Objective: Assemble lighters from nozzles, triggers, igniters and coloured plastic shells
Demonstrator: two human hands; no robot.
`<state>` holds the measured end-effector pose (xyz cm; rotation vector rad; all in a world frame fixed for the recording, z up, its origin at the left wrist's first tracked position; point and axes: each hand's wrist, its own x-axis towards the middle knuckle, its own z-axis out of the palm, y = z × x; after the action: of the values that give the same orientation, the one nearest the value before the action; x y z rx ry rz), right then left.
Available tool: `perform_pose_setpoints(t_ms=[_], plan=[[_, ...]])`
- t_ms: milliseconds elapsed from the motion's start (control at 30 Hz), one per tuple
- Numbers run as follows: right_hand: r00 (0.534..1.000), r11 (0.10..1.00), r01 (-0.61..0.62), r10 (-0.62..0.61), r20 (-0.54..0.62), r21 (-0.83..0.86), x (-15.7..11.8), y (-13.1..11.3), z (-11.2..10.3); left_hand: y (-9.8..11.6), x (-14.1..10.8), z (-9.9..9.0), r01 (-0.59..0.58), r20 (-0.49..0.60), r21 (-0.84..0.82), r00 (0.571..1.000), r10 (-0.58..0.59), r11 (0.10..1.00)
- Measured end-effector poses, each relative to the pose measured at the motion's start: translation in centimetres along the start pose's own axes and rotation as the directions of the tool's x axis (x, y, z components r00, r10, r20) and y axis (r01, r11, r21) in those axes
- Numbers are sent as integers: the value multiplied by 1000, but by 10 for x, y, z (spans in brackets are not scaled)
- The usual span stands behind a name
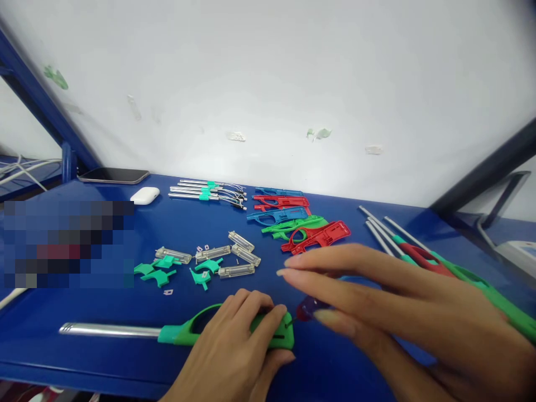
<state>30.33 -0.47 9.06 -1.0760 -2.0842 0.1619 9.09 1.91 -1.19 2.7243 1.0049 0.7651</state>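
Under my left hand [238, 340] lies a green gas lighter [188, 333] with a long metal tube pointing left. My left fingers wrap round its green handle. My right hand [402, 312] holds a small screwdriver [307, 308] with a dark red, see-through handle, partly hidden by the fingers. Its thin shaft meets the handle's right end, near a dark slot. Beyond my left hand are several clear fuel tanks [237, 271] and teal triggers [159, 277]. Red [322, 237], blue [278, 215] and green half shells lie farther back.
Metal tubes with teal parts and wires [205, 192] lie at the back. Assembled lighters [422, 257] lie at the right, partly behind my right hand. A phone [115, 176] and white earbud case [145, 195] sit back left. A white wall [268, 84] rises behind the blue table [104, 368].
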Motion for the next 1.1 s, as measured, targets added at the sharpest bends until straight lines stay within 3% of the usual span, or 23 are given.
perform_pose_setpoints(t_ms=[167,233,433,567,900,1100], plan=[[994,995,-89,85,76,51,-2,1,-4,-2,-3,1,-9,-3,9,1000,9,1000],[993,994,-107,105,61,19,-1,-1,-3,-2,-4,-1,-11,-22,9,1000,11,1000],[1000,1000,-15,16,25,-14,-4,0,-1,-1,-2,-2,-5,-11,12,1000,5,1000],[996,996,-76,75,42,39,-2,1,1,-2,-2,-2,-13,-19,14,1000,14,1000],[991,988,-135,134,-18,-72,8,-7,8,-2,1,-7,19,69,-10,997,-19,1000],[989,986,-143,139,49,90,13,-6,9,-2,-1,-4,9,78,25,997,-11,1000]])
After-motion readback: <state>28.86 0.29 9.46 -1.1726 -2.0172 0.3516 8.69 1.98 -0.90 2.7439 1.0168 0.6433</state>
